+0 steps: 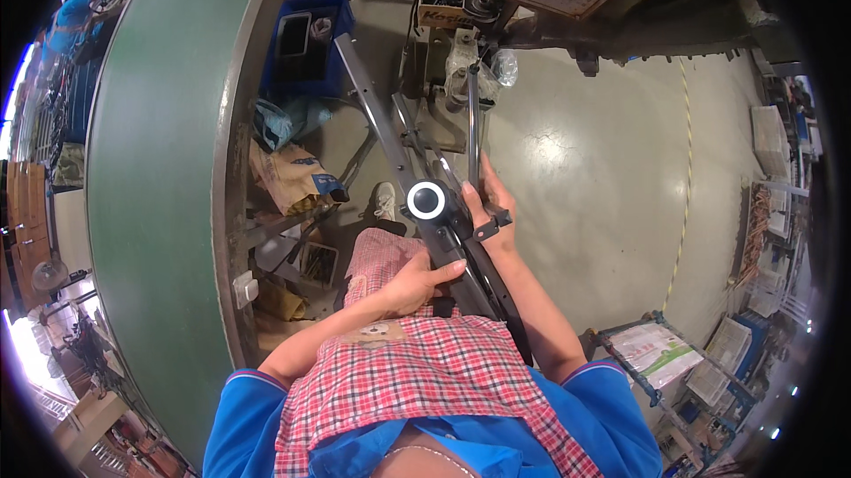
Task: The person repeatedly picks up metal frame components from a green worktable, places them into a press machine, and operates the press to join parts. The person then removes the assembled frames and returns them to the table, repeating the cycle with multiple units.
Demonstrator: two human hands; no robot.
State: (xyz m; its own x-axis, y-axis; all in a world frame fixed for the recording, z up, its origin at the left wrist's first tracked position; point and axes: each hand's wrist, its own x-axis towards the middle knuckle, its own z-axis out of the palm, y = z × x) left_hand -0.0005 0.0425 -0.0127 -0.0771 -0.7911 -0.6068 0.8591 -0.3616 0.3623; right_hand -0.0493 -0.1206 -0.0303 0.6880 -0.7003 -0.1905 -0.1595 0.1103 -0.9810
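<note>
the two hands are apart from each other, both on one dark metal frame (383, 124) held in front of the body, above the lap. the left hand (415, 287) is clamped on the frame's near end, thumb laid across the top of the bar and fingers on the left side. the right hand (498, 192) is closed around the frame's right-hand tube (473, 128), just beside a small bracket (487, 229) with a hole in it; how firmly it grips, i cannot tell. between the hands, a little beyond the left one, sits a round black hub (426, 201) (its white ring is the brightest part of the piece). the long flat bar slants from there up and to the left.

below the hands is a red checked apron (417, 367), with a pale shoe (385, 201) showing beyond it. to the left stands a green bench (168, 150); beside it on the floor are a blue bin (332, 79) and a brown sack (288, 178).
</note>
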